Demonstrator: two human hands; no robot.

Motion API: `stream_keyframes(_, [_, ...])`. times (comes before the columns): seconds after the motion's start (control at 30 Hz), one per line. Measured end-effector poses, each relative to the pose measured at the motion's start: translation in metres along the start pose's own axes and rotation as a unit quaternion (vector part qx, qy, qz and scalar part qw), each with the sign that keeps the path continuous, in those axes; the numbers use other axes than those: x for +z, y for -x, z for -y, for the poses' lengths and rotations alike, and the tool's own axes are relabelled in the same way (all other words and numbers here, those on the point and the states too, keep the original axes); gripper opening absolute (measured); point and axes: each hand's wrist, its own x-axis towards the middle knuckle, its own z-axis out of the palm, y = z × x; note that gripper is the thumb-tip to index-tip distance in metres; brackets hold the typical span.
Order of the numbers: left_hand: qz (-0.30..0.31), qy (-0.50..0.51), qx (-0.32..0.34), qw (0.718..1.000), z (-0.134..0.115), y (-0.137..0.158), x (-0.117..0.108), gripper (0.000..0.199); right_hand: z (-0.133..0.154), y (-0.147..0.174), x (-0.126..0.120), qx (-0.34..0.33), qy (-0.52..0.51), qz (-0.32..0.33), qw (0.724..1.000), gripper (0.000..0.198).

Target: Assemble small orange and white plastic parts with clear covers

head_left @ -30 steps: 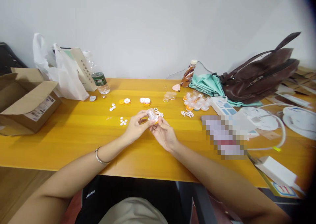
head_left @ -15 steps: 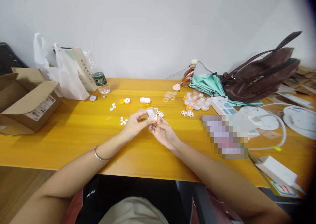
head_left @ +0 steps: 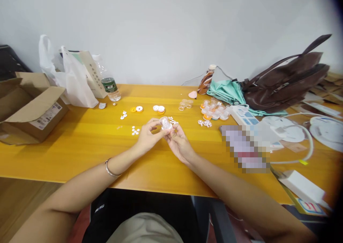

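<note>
Over the middle of the table, a small clear plastic capsule (head_left: 165, 123) is held between my two hands, with something whitish inside. My left hand (head_left: 149, 135) pinches it from the left between thumb and fingers. My right hand (head_left: 180, 143) grips its lower right side, fingers curled beneath. The capsule's underside is covered by fingers. Just behind it lie white cut-out discs (head_left: 173, 121), partly hidden. Small white buttons (head_left: 135, 130) are left of my left hand, and white-and-orange rings (head_left: 159, 109) sit farther back.
Clear rings (head_left: 185, 104), clustered clear capsules with orange bases (head_left: 214, 111) and white cut-outs (head_left: 205, 123) lie to the right. Beyond are a coffee bottle (head_left: 206, 80), brown bag (head_left: 288, 84) and power strip (head_left: 242, 116). A cardboard box (head_left: 50, 114) and water bottle (head_left: 109, 86) stand left.
The capsule has turned in my fingers, and its orange lower edge no longer shows. My right thumb and fingers have shifted slightly around it. The whole view has moved a little.
</note>
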Motion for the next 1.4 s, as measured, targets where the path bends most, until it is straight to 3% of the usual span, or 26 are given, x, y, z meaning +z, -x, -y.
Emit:
stream_keyframes(0.17, [0.023, 0.018, -0.011, 1.0, -0.001, -0.001, 0.001, 0.021, 0.0, -0.002, -0.003, 0.001, 0.011, 0.009, 1.0, 0.022])
stream_keyframes(0.37, [0.002, 0.034, -0.004, 0.999, 0.006, 0.002, 0.008, 0.024, 0.003, -0.006, -0.006, 0.065, 0.005, 0.052, 0.997, 0.018])
stream_keyframes(0.57, [-0.012, -0.111, 0.092, 0.99, 0.011, 0.004, 0.004, 0.028, 0.003, -0.006, -0.003, 0.061, 0.042, 0.046, 0.996, 0.023])
stream_keyframes(0.67, [0.028, -0.146, 0.129, 0.98, 0.011, 0.005, 0.004, 0.029, 0.005, -0.008, -0.004, 0.037, 0.074, 0.023, 0.996, 0.02])
stream_keyframes(0.77, [0.072, -0.18, 0.154, 0.969, 0.013, 0.009, 0.007, 0.049, 0.014, -0.013, -0.007, -0.026, 0.116, 0.011, 0.993, 0.021])
stream_keyframes(0.87, [0.111, -0.214, 0.154, 0.958, 0.013, 0.014, 0.009, 0.063, 0.029, -0.021, -0.014, -0.088, 0.14, -0.02, 0.986, 0.027])
stream_keyframes(0.97, [0.169, -0.244, 0.151, 0.943, 0.012, 0.017, 0.008, 0.062, 0.039, -0.03, -0.023, -0.128, 0.148, -0.066, 0.979, 0.034])
stream_keyframes(1.1, [0.259, -0.284, 0.129, 0.914, 0.012, 0.02, 0.005, 0.066, 0.041, -0.04, -0.03, -0.117, 0.156, -0.086, 0.977, 0.037])
stream_keyframes(1.23, [0.354, -0.355, 0.128, 0.856, 0.016, 0.022, 0.006, 0.077, 0.04, -0.046, -0.032, -0.095, 0.122, -0.101, 0.983, 0.033])
stream_keyframes(1.3, [0.379, -0.392, 0.133, 0.828, 0.018, 0.023, 0.008, 0.079, 0.04, -0.047, -0.033, -0.106, 0.129, -0.117, 0.979, 0.03])
stream_keyframes(1.4, [0.384, -0.425, 0.14, 0.808, 0.019, 0.024, 0.009, 0.08, 0.041, -0.048, -0.037, -0.119, 0.161, -0.14, 0.97, 0.028])
